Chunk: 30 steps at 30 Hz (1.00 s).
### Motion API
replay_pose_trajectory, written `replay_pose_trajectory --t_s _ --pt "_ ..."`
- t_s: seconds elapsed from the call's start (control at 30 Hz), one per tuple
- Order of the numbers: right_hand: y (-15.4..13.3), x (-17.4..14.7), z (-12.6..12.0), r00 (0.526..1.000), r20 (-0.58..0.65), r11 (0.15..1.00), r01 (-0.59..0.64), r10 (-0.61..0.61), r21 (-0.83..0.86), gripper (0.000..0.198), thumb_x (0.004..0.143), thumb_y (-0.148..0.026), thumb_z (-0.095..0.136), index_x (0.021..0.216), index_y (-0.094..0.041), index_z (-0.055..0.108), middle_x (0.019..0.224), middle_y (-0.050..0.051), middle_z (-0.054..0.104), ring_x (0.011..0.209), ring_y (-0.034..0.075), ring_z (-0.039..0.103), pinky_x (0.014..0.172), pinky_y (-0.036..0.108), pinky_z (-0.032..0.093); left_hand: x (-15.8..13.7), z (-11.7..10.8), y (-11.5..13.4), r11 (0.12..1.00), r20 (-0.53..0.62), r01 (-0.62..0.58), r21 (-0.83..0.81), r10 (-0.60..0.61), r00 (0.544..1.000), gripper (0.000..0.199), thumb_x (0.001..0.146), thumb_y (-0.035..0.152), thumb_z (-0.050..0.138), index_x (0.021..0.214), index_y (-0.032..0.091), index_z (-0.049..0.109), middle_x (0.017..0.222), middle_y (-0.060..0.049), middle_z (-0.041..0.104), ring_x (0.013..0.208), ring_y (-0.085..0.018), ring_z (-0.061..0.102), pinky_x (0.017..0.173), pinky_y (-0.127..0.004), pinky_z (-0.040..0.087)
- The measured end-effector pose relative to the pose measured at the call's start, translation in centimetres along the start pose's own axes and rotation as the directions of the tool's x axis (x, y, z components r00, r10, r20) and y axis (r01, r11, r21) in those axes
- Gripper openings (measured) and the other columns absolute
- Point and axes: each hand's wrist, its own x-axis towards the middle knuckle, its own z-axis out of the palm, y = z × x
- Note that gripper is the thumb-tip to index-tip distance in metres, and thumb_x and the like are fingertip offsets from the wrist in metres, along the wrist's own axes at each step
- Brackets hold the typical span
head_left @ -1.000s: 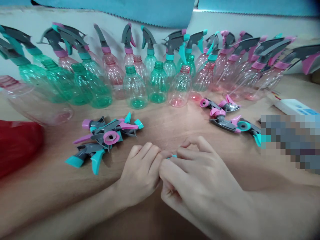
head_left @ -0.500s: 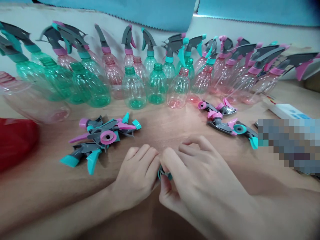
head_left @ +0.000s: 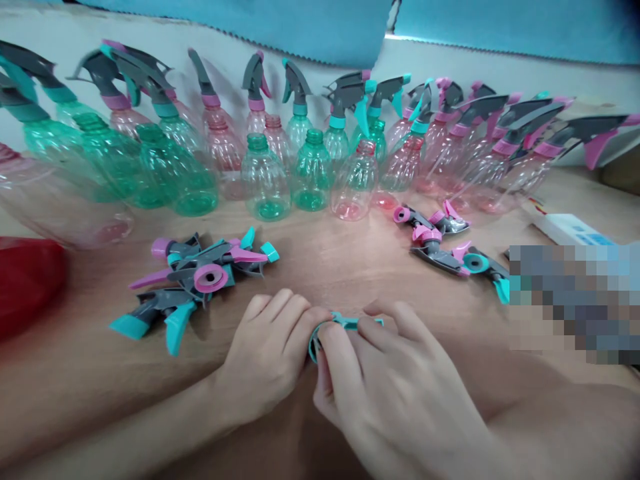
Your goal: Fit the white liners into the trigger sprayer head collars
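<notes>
Our left hand (head_left: 270, 350) and right hand (head_left: 395, 373) pinch one teal plastic part (head_left: 350, 323) between them, probably so the left steadies what the right works

gap: tabletop (head_left: 325, 260) between left trigger-heads (head_left: 199, 261) and right trigger-heads (head_left: 439, 257) | barrier behind: bottles (head_left: 313, 175)
</notes>
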Motion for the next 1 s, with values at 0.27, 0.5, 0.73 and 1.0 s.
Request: replay_pose_trajectory --t_s 0.27,0.5,0.73,1.0 --pt "0.06 0.25 0.05 1.0 -0.006 0.999 0.014 -0.014 0.044 0.025 0.078 -0.004 0.047 0.057 -0.014 0.057 0.048 0.001 0.053 0.043 0.017 0.046 0.061 0.035 0.034 0.05 -0.05 0.1 1.0 -0.008 0.007 0.01 -0.007 1.0 0.033 0.099 0.019 0.028 0.091 0.011 0.059 0.07 -0.004 0.056 0.063 -0.019 0.046 0.057 -0.034 0.026" --pt "0.04 0.51 0.16 1.0 -0.012 1.0 -0.015 0.015 -0.002 0.024 0.074 -0.004 0.045 0.055 -0.016 0.053 0.045 0.001 0.051 0.041 0.015 0.048 0.055 0.031 0.037 0.16 -0.02 0.14 1.0 -0.015 0.009 0.01 -0.008 1.0 0.035 0.099 0.017 0.026 0.087 0.012 0.059 0.069 -0.005 0.057 0.062 -0.019 0.045 0.057 -0.034 0.026" --pt "-0.47 0.84 0.25 0.976 0.104 0.979 -0.182 0.191 -0.096 0.016 0.074 -0.012 0.044 0.062 -0.017 0.052 0.043 0.004 0.052 0.035 0.018 0.05 0.04 0.029 0.016 0.62 -0.06 -0.04 0.999 -0.021 0.028 0.032 -0.027 0.999 0.033 0.096 0.013 0.027 0.087 0.011 0.059 0.068 -0.006 0.056 0.061 -0.02 0.047 0.054 -0.034 0.028" --pt "-0.21 0.12 0.49 0.973 0.199 0.991 -0.104 0.118 -0.079 0.009 0.066 -0.009 0.05 0.072 -0.013 0.057 0.047 0.004 0.053 0.035 0.017 0.048 0.037 0.026 0.013 0.74 0.33 0.07 0.998 0.012 0.054 -0.027 -0.054 0.998 0.033 0.096 0.013 0.028 0.084 0.013 0.059 0.073 -0.006 0.059 0.064 -0.02 0.049 0.055 -0.034 0.029"
